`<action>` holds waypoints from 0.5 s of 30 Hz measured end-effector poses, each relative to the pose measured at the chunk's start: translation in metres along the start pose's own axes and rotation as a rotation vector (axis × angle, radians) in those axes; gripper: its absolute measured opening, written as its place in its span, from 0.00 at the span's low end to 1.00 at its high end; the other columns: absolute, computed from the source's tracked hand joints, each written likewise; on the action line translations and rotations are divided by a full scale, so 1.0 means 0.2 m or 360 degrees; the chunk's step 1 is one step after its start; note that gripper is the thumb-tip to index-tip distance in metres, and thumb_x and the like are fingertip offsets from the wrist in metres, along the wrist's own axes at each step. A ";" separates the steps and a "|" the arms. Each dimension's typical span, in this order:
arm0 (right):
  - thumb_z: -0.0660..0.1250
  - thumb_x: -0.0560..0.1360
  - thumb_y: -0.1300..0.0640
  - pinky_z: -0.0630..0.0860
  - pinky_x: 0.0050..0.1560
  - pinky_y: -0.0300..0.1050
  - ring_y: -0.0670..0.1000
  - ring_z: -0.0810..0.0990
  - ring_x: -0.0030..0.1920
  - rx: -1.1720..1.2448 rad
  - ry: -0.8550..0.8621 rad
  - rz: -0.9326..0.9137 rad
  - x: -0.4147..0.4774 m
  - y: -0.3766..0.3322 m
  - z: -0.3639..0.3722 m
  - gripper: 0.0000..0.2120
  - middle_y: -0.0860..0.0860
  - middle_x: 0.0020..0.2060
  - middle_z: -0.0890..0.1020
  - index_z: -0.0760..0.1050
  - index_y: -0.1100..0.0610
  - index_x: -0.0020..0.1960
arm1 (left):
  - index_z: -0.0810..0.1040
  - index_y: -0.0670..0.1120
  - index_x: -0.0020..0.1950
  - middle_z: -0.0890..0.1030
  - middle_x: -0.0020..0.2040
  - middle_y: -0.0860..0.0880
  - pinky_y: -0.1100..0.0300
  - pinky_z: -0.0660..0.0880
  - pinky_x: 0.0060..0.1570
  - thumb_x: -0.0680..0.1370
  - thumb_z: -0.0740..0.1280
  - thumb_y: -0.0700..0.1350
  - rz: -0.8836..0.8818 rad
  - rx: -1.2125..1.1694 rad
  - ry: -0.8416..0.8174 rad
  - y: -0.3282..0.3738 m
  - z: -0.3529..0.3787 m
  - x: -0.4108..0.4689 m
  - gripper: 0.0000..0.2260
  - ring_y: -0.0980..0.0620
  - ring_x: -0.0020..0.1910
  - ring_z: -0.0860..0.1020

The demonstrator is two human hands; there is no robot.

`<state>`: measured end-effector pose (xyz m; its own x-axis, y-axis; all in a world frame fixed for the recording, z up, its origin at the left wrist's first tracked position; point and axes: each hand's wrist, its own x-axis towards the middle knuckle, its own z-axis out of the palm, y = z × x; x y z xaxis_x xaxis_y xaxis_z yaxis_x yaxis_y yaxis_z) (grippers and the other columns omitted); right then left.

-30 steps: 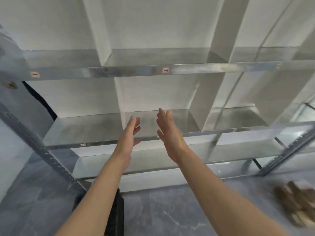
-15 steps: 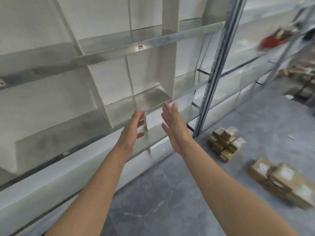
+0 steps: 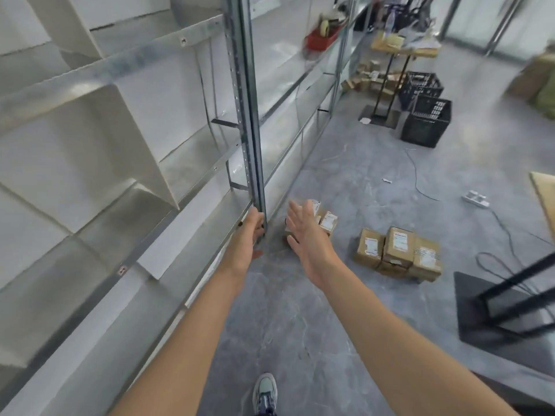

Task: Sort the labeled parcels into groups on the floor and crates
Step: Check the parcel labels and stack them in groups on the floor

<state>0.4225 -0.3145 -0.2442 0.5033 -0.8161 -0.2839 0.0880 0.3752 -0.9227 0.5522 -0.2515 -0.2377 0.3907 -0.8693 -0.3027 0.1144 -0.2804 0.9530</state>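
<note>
With the left hand (image 3: 253, 232) and right hand (image 3: 303, 232) outstretched, flat and empty, sorting looks partly done: a small parcel stack (image 3: 327, 222) and a larger parcel group (image 3: 396, 253) sit on the floor (image 3: 345, 175), and more parcels (image 3: 371, 81) seemingly wait near the black crates (image 3: 426, 121).

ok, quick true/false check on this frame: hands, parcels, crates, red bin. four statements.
1. The left hand and the right hand carry no parcel. True.
2. The stacked parcels sit on a shelf. False: they sit on the floor.
3. Two black crates stand on the floor further back. True.
4. The red bin lies on the floor. False: it rests on a shelf of the metal rack.
</note>
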 end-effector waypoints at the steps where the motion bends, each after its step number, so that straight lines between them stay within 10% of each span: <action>1: 0.46 0.83 0.30 0.54 0.83 0.52 0.43 0.58 0.81 0.0004 0.0045 -0.0005 0.07 -0.01 -0.03 0.35 0.41 0.82 0.60 0.58 0.46 0.84 | 0.73 0.51 0.75 0.75 0.71 0.56 0.51 0.74 0.65 0.84 0.53 0.64 -0.0017 0.0016 -0.0045 0.01 0.02 0.09 0.26 0.62 0.66 0.74; 8: 0.49 0.78 0.27 0.57 0.80 0.49 0.44 0.59 0.81 0.0085 0.0411 0.0043 0.42 -0.05 -0.30 0.40 0.40 0.82 0.61 0.56 0.45 0.84 | 0.78 0.59 0.59 0.78 0.60 0.62 0.49 0.70 0.69 0.86 0.50 0.60 -0.0150 0.0147 -0.0337 0.08 0.22 0.60 0.17 0.64 0.59 0.75; 15: 0.44 0.85 0.34 0.57 0.79 0.50 0.47 0.58 0.82 0.0176 0.0616 0.0128 0.74 -0.04 -0.68 0.32 0.44 0.83 0.59 0.55 0.47 0.84 | 0.71 0.51 0.76 0.74 0.72 0.55 0.47 0.70 0.71 0.84 0.51 0.64 -0.0319 0.0275 -0.0439 0.02 0.47 1.07 0.27 0.57 0.68 0.72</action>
<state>0.3799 -0.4983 -0.3133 0.1539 -0.8793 -0.4508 0.1641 0.4726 -0.8659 0.5496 -0.4765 -0.2997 0.1132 -0.8604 -0.4969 -0.0011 -0.5002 0.8659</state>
